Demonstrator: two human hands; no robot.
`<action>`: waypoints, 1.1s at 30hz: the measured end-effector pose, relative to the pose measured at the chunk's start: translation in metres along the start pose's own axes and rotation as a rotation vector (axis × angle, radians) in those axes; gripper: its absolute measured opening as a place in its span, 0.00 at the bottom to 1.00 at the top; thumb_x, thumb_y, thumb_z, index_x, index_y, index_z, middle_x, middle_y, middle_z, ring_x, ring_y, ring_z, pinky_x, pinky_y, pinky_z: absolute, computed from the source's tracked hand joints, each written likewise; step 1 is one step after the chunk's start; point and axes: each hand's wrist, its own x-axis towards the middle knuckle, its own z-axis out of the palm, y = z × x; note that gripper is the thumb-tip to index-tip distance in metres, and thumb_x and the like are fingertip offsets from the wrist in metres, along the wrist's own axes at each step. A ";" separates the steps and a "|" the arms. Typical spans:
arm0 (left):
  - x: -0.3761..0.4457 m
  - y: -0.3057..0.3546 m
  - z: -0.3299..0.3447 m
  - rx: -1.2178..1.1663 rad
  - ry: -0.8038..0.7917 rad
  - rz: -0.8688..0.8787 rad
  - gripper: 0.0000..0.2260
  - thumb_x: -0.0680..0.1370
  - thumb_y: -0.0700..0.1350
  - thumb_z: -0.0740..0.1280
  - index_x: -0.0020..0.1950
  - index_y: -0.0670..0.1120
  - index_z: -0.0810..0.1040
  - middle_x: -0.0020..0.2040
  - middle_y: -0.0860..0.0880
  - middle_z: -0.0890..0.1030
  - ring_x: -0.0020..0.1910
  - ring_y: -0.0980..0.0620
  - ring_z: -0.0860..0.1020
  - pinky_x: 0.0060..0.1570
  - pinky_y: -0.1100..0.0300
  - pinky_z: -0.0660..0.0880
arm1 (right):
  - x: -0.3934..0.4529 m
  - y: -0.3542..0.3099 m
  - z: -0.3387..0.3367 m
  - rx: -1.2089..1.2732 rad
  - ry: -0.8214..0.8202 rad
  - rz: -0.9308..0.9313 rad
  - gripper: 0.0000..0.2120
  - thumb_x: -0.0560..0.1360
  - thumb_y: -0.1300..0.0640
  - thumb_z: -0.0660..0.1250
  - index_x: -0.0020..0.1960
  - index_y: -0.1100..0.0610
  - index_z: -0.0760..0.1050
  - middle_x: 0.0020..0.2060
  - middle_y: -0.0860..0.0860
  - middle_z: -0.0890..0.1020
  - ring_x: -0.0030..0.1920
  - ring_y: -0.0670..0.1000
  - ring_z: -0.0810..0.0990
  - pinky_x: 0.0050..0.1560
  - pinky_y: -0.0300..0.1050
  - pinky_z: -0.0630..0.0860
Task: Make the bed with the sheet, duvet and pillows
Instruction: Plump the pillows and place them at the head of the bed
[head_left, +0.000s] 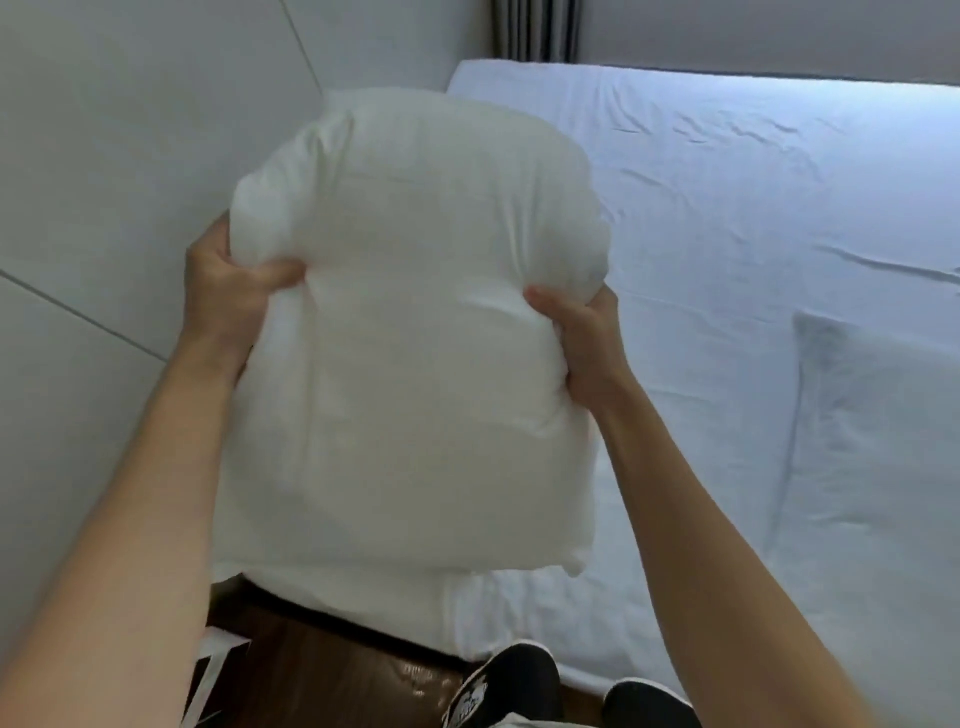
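Head view: plump white pillow, creased.

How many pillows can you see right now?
1. A plump white fabric pillow is held up over the bed's near corner, gripped by the left hand and right hand. It blocks part of the view, so others may be hidden.

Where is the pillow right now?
In the head view, the pillow is held up left of centre, gripped by the left hand and right hand, above the bed's near-left corner.
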 end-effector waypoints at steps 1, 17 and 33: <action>0.015 -0.016 -0.016 0.045 0.034 -0.001 0.18 0.67 0.35 0.73 0.51 0.53 0.80 0.47 0.59 0.83 0.44 0.59 0.79 0.48 0.62 0.77 | 0.008 0.013 0.019 -0.026 -0.005 0.011 0.22 0.64 0.61 0.72 0.58 0.61 0.77 0.50 0.56 0.84 0.51 0.55 0.83 0.52 0.52 0.80; -0.065 -0.185 0.117 0.948 -0.344 -0.157 0.28 0.75 0.50 0.66 0.74 0.48 0.63 0.73 0.34 0.56 0.72 0.36 0.57 0.70 0.47 0.58 | 0.012 0.159 -0.038 -1.045 -0.136 0.427 0.35 0.76 0.44 0.65 0.77 0.53 0.55 0.72 0.56 0.64 0.70 0.56 0.66 0.63 0.50 0.69; -0.298 -0.140 0.492 0.825 -1.026 -0.097 0.30 0.80 0.53 0.61 0.78 0.51 0.52 0.78 0.42 0.53 0.76 0.44 0.53 0.72 0.51 0.56 | -0.091 0.105 -0.537 -1.140 0.534 0.677 0.38 0.75 0.44 0.67 0.77 0.55 0.54 0.73 0.59 0.62 0.72 0.61 0.61 0.67 0.55 0.64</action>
